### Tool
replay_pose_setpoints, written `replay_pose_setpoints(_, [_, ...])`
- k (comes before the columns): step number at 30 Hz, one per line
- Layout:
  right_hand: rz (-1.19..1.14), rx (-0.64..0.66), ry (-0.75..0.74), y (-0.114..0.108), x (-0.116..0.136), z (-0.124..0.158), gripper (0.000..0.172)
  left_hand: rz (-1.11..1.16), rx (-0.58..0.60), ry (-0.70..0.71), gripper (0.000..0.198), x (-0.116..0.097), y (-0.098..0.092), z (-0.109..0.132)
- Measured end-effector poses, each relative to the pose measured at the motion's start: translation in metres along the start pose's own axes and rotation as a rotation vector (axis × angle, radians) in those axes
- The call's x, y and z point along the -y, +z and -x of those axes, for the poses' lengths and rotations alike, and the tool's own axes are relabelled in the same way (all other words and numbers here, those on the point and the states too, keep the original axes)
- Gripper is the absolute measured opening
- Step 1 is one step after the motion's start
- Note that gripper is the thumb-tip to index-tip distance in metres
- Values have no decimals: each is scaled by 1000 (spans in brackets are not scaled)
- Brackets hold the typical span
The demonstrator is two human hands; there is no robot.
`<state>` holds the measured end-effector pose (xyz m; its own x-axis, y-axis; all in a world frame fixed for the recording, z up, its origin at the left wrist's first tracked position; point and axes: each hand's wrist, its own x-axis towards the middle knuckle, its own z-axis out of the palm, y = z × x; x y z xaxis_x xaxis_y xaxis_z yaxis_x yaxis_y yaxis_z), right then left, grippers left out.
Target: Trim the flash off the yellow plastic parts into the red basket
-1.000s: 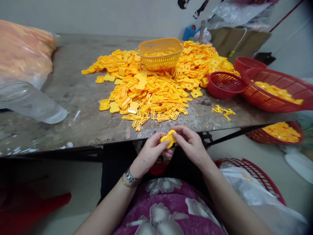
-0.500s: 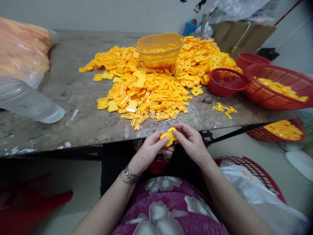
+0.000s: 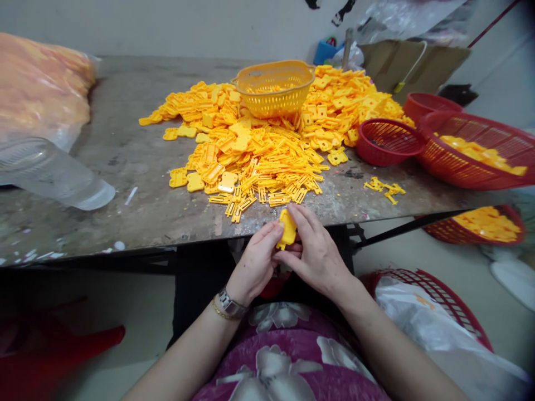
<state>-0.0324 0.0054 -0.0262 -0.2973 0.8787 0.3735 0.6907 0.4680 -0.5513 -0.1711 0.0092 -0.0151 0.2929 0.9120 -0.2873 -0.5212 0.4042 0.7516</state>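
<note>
Near tabletop edge, yellow plastic piece pointed long way toward yellow pile. Left hand pinched it from left; right hand half-curled at right edge, hold unclear.

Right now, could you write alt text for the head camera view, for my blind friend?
A person's left hand has a small yellow piece in its grip, the right hand close against it, at the near edge of a table. Beyond, a yellow basket sits among heaped yellow parts, with red baskets to the right.
</note>
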Motion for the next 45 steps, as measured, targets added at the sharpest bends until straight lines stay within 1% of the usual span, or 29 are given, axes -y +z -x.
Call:
replay_pose_setpoints(3, [18, -9, -17, 2, -3, 0, 79, 0, 4, -31, 21, 2, -1, 1])
replay_pose_setpoints(9, [15, -32, -45, -1, -5, -2, 62, -19, 21, -84, 18, -1, 0, 2])
replay_pose_setpoints(12, [-3, -30, -42, -2, -6, -3, 58, -32, 10, -106, 18, -2, 1, 3])
replay_pose_setpoints(16, [-55, -7, -39, -3, -9, -3, 61, -40, 18, -101, 20, -1, -1, 2])
replay_pose_setpoints(20, [-109, 62, -29, -8, -10, -4, 74, -38, 29, -103, 22, 0, -4, 0])
replay_pose_setpoints(22, [-134, 90, -33, -11, -10, -4, 78, -37, 37, -106, 22, -1, -5, 0])
replay_pose_setpoints(27, [-226, 123, -26, -14, -11, -2, 72, -70, 78, -138, 18, -4, -6, 2])
replay_pose_setpoints(30, [-243, 128, -22, -15, -10, -1, 70, -94, 68, -155, 17, -4, -7, 3])
replay_pose_setpoints(37, [-221, 135, -16, -14, -6, -1, 74, -85, 71, -83, 21, 2, -8, 1])
replay_pose_setpoints(41, [-239, 144, -20, -14, -6, 0, 77, -76, 73, -89, 25, 1, -8, 0])
replay_pose_setpoints(43, [-270, 133, -17, -14, -6, 0, 76, -77, 72, -96, 26, 0, -7, 0])
replay_pose_setpoints(45, [-318, 115, -12, -15, -7, 0, 72, -81, 78, -98, 25, -1, -6, 0])
